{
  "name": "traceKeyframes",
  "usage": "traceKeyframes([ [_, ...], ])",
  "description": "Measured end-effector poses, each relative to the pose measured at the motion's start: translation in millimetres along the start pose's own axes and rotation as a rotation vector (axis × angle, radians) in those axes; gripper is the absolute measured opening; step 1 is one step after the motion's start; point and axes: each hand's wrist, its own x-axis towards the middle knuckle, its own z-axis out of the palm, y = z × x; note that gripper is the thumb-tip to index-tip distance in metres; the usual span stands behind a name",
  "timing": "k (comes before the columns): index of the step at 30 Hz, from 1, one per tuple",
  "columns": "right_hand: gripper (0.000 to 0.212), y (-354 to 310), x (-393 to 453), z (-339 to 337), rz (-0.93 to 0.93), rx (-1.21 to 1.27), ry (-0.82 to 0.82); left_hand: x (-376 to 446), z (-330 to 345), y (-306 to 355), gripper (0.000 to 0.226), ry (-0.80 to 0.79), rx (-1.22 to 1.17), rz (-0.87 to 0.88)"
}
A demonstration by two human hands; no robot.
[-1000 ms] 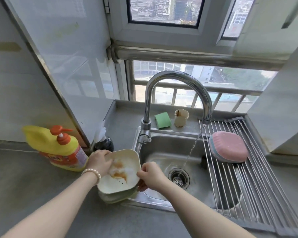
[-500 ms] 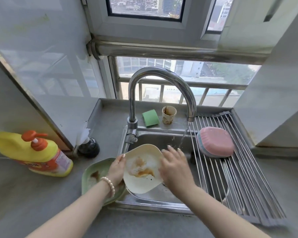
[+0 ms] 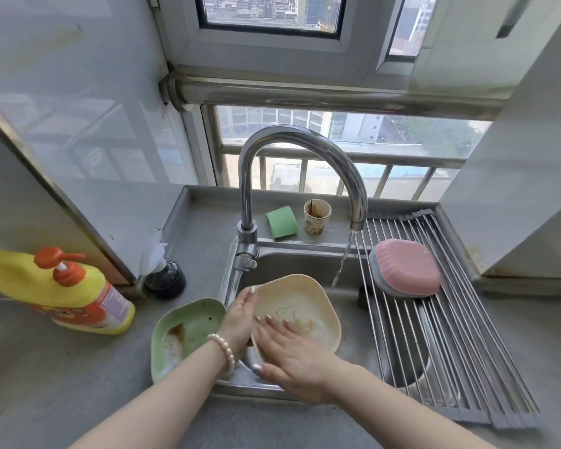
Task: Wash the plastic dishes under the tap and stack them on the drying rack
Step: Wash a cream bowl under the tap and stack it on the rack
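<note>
Sink point(image 3: 305, 264) drain hidden; cup point(image 3: 317, 220) print unreadable.

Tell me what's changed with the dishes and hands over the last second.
The cream dish was lifted off the green dish and carried right, over the sink. The left hand grips its rim, and the right hand now rubs inside it with flat fingers; the brown stain is mostly gone. The water runs as before, and the pink stack stays on the drying rack.

I see a home kitchen: a steel sink point(image 3: 305, 264) with a running gooseneck tap point(image 3: 292, 137), a roll-up drying rack point(image 3: 441, 351), a dish soap bottle point(image 3: 62, 293), a high-rise window view.
</note>
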Motion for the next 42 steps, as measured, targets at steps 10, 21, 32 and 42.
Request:
traceKeyframes([
  [10,0.107,-6,7,-10,0.002,0.042,0.011,0,5,3,0.022,0.026,-0.055,-0.001],
  [21,0.107,-8,4,-16,-0.019,0.109,-0.053,-4,9,3,0.037,0.050,-0.095,-0.024],
  [32,0.105,-17,3,-19,0.062,0.126,0.006,-15,19,6,0.025,0.068,-0.167,-0.026],
  [42,0.121,9,7,-31,0.225,-0.020,0.103,-13,23,9,0.025,0.015,-0.257,-0.047],
])
